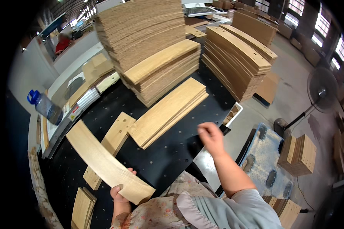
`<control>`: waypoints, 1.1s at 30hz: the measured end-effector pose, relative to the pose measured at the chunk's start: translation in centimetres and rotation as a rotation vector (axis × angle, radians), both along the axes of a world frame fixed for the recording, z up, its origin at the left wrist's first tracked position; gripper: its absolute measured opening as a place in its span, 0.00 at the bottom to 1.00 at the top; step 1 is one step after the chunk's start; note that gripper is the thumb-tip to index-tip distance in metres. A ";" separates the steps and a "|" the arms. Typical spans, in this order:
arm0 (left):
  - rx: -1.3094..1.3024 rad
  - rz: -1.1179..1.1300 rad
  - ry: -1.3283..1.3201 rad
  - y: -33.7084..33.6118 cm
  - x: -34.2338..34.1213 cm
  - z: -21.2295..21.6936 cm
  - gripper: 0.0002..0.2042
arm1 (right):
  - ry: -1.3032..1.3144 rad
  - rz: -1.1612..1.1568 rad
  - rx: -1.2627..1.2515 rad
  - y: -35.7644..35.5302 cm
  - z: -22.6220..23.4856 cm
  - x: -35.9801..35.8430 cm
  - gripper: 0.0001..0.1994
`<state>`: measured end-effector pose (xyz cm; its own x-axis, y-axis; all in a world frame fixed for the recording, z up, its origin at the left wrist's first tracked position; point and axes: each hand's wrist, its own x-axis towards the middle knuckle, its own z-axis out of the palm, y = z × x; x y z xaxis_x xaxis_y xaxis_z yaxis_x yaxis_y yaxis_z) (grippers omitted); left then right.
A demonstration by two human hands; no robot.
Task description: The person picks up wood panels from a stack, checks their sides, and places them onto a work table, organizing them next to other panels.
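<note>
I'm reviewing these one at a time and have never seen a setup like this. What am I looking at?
There's no machine here: the grips are a person's own bare hands. The single picture comes from a wide fisheye camera on that person's head, looking down, so straight edges bend near the rim. The left grip holds a pale wooden board near its lower end. The right grip, fingers curled, shows nothing in it. On the black tabletop, dotted with small holes, a drilled board lies partly hidden behind the held one, with a low stack of boards beside it and a tall stack farther back.
</note>
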<state>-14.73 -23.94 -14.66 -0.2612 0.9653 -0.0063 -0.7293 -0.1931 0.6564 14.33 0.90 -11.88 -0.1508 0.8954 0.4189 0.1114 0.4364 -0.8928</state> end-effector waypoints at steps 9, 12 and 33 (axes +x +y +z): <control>0.069 -0.088 -0.008 0.4 -0.2 0.6 0.40 | -0.769 0.353 0.431 1.3 2.0 -16.8 0.26; 0.078 -0.076 -0.110 0.2 -0.2 0.7 0.40 | -1.008 0.382 0.315 1.5 2.7 -18.3 0.29; 0.119 -0.133 -0.144 0.1 -0.1 1.3 0.40 | 0.403 0.024 -0.826 -1.1 0.6 -6.5 0.30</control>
<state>-14.86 -23.81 -13.37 -0.1362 0.9873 0.0813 -0.8383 -0.1586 0.5217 7.80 -0.20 -11.27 -0.1545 0.9321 -0.3275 -0.2764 -0.3590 -0.8915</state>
